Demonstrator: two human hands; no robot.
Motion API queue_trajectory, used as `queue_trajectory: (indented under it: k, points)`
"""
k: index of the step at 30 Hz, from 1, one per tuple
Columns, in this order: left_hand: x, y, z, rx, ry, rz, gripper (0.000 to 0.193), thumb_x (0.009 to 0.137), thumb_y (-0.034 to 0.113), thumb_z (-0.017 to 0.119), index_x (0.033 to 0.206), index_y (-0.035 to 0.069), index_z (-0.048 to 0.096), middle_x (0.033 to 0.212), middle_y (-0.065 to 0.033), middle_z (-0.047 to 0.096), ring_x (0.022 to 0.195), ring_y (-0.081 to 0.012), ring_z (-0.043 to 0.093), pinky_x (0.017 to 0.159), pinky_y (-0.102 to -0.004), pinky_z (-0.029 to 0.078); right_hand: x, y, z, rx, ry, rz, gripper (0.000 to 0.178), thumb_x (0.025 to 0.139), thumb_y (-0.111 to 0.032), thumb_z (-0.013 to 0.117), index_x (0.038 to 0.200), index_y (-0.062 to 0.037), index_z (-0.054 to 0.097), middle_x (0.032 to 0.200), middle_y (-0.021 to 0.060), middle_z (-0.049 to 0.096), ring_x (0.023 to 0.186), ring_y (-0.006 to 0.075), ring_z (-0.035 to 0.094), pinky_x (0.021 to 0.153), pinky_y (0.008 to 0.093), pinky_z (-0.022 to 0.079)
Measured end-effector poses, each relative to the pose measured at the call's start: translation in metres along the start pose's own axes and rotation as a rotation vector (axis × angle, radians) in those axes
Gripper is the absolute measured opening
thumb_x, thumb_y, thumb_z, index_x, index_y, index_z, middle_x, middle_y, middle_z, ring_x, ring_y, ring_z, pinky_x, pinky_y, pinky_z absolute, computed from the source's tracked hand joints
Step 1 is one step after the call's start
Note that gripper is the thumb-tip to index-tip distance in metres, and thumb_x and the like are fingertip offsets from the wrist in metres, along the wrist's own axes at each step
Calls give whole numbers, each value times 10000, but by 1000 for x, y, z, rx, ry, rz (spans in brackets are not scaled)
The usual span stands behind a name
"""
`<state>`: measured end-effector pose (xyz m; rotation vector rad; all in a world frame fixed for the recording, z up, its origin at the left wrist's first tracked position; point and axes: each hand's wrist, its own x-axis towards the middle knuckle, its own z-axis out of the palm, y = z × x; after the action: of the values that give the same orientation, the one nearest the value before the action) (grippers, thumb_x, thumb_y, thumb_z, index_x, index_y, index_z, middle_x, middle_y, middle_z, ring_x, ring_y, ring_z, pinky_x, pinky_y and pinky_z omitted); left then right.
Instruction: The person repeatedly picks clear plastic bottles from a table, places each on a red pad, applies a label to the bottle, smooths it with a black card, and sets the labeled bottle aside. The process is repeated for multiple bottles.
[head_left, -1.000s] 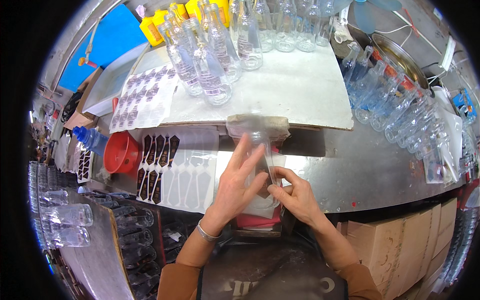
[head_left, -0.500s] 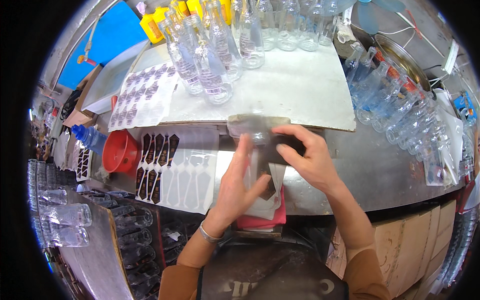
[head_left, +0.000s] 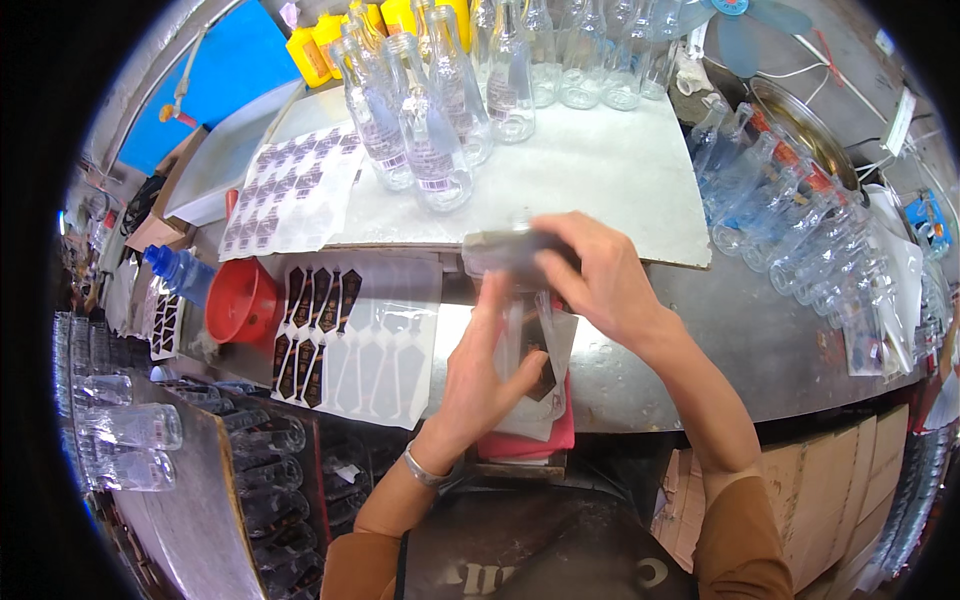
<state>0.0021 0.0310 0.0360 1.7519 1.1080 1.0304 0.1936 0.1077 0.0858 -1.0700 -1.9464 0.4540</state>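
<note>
In front of me a clear glass bottle [head_left: 511, 318] lies lengthwise, its outline blurred and partly hidden by my hands. A dark tie-shaped label [head_left: 541, 372] shows at its near end. My left hand [head_left: 478, 365] rests along the bottle's left side, thumb across the near end, steadying it. Between the thumb and fingers of my right hand [head_left: 605, 275] is a dark flat pad [head_left: 548, 246], smeared by motion, over the bottle's far part. That far part lies by a pale block [head_left: 484, 252] at the shelf's edge.
Left of my hands lies a sheet of black tie-shaped labels [head_left: 318, 330], beside a red bowl [head_left: 242, 302]. Upright labelled bottles [head_left: 436, 160] and a sheet of printed labels [head_left: 285, 190] occupy the white board [head_left: 580, 190]. More bottles [head_left: 790, 220] lean at right, near cardboard [head_left: 800, 510].
My right hand has moved up and slightly left with the dark pad, along the bottle towards its far part. My left hand stays nearly in place. The whole view has shifted slightly.
</note>
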Motion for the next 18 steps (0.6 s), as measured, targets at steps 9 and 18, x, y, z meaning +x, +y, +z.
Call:
queue_trajectory:
  k: [9, 18]
  points:
    - [-3, -3, -1, -4, 21, 17, 1023, 863, 41, 751, 1615, 2, 58, 1629, -224, 297, 1470, -329, 372, 1187, -426, 332, 1, -15, -1, -120, 156, -140, 271, 821, 14, 678, 1090, -18, 670, 1014, 156, 692, 916, 326, 662, 802, 377, 540]
    - [-53, -30, -12, 147, -139, 138, 1246, 691, 253, 909, 1584, -70, 102, 1569, -294, 344, 1427, -441, 384, 1166, -468, 330, -110, -84, 5, 98, -345, -314, 164, 750, -70, 657, 913, -64, 634, 911, 70, 641, 830, 260, 609, 757, 365, 518]
